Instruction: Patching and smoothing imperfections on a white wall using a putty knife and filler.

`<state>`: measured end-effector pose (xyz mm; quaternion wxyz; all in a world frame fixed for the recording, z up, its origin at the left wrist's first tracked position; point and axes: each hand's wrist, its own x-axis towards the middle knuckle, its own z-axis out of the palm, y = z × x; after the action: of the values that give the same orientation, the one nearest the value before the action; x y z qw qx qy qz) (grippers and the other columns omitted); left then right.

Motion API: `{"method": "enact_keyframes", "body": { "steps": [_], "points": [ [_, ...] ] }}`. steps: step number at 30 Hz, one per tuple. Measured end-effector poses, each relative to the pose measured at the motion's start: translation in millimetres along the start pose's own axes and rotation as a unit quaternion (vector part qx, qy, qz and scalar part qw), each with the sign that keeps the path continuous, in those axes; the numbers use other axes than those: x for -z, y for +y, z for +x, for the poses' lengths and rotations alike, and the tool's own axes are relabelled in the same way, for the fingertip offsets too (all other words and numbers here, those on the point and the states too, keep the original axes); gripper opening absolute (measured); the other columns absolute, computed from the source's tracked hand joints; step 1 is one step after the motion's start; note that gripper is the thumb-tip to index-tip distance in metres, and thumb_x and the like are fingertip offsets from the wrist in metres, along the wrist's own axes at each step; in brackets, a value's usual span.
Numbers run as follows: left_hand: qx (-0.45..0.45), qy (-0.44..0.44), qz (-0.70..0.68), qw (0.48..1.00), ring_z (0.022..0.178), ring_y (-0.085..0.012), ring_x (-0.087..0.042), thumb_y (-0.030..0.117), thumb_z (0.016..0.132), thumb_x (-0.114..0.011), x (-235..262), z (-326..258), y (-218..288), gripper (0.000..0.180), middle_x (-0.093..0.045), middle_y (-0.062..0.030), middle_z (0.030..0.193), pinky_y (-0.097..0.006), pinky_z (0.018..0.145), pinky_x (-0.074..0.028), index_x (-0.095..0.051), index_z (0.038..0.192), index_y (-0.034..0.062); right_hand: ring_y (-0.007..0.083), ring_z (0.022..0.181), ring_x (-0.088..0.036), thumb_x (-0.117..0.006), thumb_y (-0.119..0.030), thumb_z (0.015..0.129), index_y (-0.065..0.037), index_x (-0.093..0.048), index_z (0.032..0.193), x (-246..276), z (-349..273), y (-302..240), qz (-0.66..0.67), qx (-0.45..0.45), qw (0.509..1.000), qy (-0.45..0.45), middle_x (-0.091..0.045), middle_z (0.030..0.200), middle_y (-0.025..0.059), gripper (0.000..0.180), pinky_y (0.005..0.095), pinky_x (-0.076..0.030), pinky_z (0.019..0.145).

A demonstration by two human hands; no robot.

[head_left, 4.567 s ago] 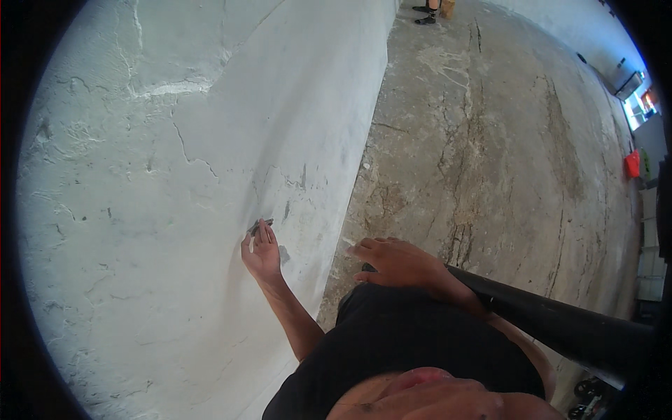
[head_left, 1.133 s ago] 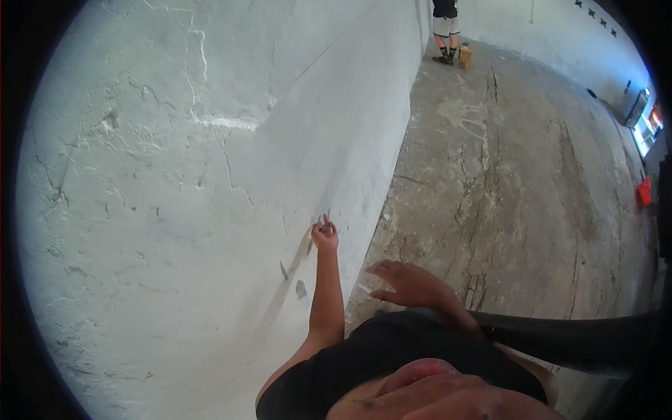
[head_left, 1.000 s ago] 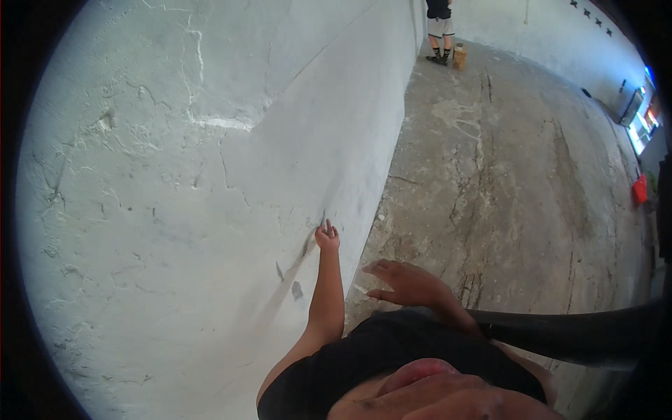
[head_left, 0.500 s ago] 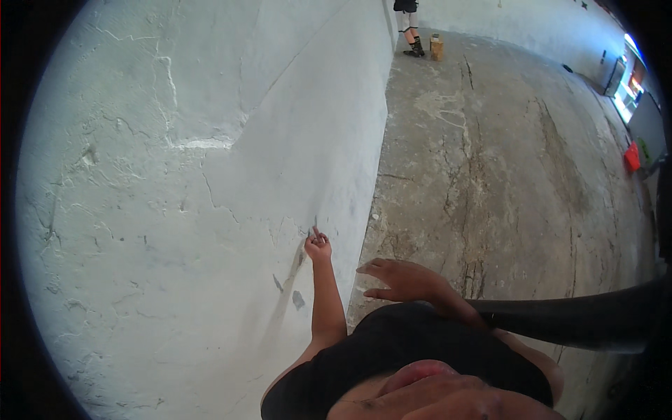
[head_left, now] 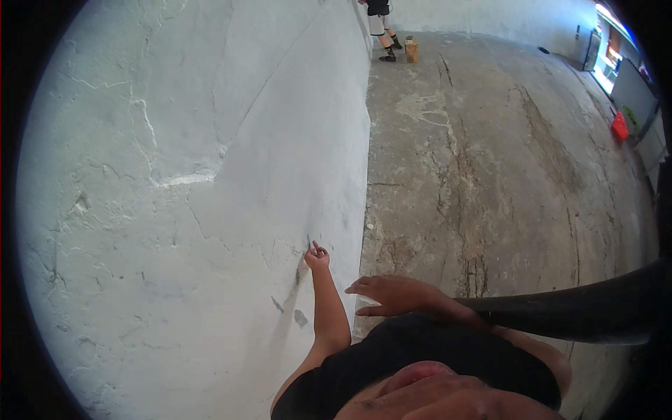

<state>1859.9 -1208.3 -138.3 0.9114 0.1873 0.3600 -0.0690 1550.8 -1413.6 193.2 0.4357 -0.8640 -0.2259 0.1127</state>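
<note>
A whitewashed wall (head_left: 273,182) with cracks and flaked patches fills the left side. My left hand (head_left: 317,256) is stretched out at its lower part, with one finger extended and the others curled. A thin grey sliver shows beside these fingers; whether it is held or is a mark on the wall is too small to tell. Below that hand are grey bare patches (head_left: 301,318) in the paint. My right hand (head_left: 392,294) hovers in front of my body near the wall's foot, palm down, thumb and fingers apart, holding nothing.
A stained, cracked concrete floor (head_left: 504,182) stretches along the wall. Far ahead a person (head_left: 380,28) stands by the wall next to a wooden block (head_left: 411,50). A red object (head_left: 620,127) lies at the right near a bright doorway. A black curved band (head_left: 567,311) crosses the lower right.
The view has shifted, so the wall and floor sit lower and further left. My left hand stays at the wall with its fingers slightly changed. The far person's legs have moved apart.
</note>
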Motion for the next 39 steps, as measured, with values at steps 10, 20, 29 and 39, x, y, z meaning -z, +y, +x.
{"method": "enact_keyframes", "body": {
  "steps": [10, 20, 29, 39],
  "points": [
    [-0.036, 0.026, 0.041, 0.998, 0.112, -0.0153, -0.067, -0.003, 0.071, -0.042, 24, 21, -8, 0.014, -0.062, -0.0135, 0.136, -0.032, 0.067, -0.049, -0.038, 0.066, 0.0094, 0.038, 0.122, -0.055, -0.056, -0.044, 0.098, -0.003, -0.048, 0.14, -8, 2, 3, -0.038, -0.051, 0.998, 0.001, -0.054, 0.134, 0.0206, 0.059, 0.0484, -0.044, 0.103],
    [-0.04, -0.012, -0.062, 0.997, 0.107, -0.0158, -0.066, -0.004, 0.07, -0.044, 17, -55, 24, 0.024, -0.061, -0.0099, 0.138, -0.032, 0.071, -0.05, -0.05, 0.092, 0.0047, 0.0399, 0.122, -0.055, -0.058, -0.041, 0.097, -0.001, -0.047, 0.14, 1, 7, 5, -0.045, -0.049, 0.998, 0.025, -0.054, 0.134, 0.0218, 0.059, 0.0474, -0.044, 0.103],
    [-0.069, -0.026, -0.101, 0.992, 0.116, -0.0203, -0.064, -0.008, 0.071, -0.036, -49, -121, 45, 0.061, -0.059, -0.0119, 0.139, -0.036, 0.082, -0.053, -0.04, 0.131, -0.0019, 0.0384, 0.129, -0.051, -0.058, -0.042, 0.098, -0.005, -0.045, 0.144, 13, 7, 14, -0.007, -0.075, 0.996, 0.037, -0.051, 0.141, 0.0217, 0.06, 0.0466, -0.04, 0.109],
    [-0.045, -0.008, -0.093, 0.995, 0.11, -0.0191, -0.067, -0.009, 0.067, -0.039, -50, -95, 30, 0.051, -0.066, -0.0108, 0.13, -0.036, 0.082, -0.053, -0.046, 0.116, 0.0031, 0.0382, 0.13, -0.05, -0.056, -0.044, 0.099, -0.004, -0.044, 0.144, 15, 4, 14, -0.018, -0.058, 0.997, 0.05, -0.05, 0.141, 0.0217, 0.061, 0.0472, -0.04, 0.109]
  ]
}}
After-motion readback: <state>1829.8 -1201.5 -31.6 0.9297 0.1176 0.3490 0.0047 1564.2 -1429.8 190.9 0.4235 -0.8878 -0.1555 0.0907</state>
